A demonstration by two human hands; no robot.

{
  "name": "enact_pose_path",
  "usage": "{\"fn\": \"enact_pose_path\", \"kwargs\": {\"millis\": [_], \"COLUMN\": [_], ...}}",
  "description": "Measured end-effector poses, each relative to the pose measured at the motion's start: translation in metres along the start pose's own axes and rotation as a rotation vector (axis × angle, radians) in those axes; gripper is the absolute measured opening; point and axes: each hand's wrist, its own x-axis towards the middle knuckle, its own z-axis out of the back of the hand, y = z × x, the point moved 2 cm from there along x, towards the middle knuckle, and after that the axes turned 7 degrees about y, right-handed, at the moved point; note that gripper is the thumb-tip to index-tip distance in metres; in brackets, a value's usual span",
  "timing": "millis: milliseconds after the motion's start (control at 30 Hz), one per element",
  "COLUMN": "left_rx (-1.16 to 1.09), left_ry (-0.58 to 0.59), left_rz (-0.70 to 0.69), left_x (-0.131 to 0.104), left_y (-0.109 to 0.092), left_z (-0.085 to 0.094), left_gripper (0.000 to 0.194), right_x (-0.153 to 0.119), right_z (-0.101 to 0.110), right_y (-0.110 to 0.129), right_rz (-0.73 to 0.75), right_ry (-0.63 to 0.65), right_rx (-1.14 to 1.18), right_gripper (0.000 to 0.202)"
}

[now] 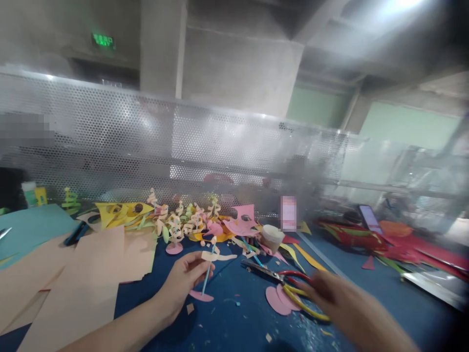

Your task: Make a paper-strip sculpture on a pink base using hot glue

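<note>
My left hand (190, 276) is closed on a small paper model: a pale blue stick (206, 279) standing on a pink paper disc (202, 296), with a cream paper strip (222, 256) across its upper part. To the right, my right hand (326, 293) is blurred by motion. It is at the red and yellow handles of the scissors (269, 273), whose blades point left; whether its fingers grip them is unclear. Beside the yellow handle lie pink paper discs (277, 300).
Large cream sheets (86, 274) and a teal sheet (40, 225) cover the left side. Curled paper pieces (190, 220) pile up at the back, near a white cup (272, 235). Red paper (421, 249) and a phone (370, 218) are at the right, before a perforated screen (227, 137).
</note>
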Motion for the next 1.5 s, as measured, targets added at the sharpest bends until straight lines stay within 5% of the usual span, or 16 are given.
{"fn": "enact_pose_path", "kwargs": {"millis": [33, 167, 333, 600, 1500], "left_rx": [0.006, 0.038, 0.068, 0.093, 0.098], "left_ry": [0.009, 0.056, 0.074, 0.097, 0.043], "left_rz": [0.006, 0.007, -0.030, -0.057, -0.042], "left_x": [-0.001, -0.006, -0.004, 0.001, -0.001], "left_y": [0.000, 0.000, 0.001, 0.003, -0.002], "left_z": [-0.002, -0.009, -0.003, 0.005, 0.002], "left_gripper": [0.029, 0.031, 0.033, 0.033, 0.028], "right_x": [0.007, 0.028, 0.045, 0.051, 0.054], "right_z": [-0.017, -0.077, -0.110, -0.121, -0.107], "right_y": [0.025, 0.093, 0.099, 0.088, 0.088], "right_rz": [0.100, 0.288, 0.263, 0.199, 0.238], "right_ry": [0.144, 0.324, 0.446, 0.526, 0.507], "right_rx": [0.052, 0.349, 0.561, 0.678, 0.624], "right_gripper": [0.017, 0.024, 0.012, 0.028, 0.020]}}
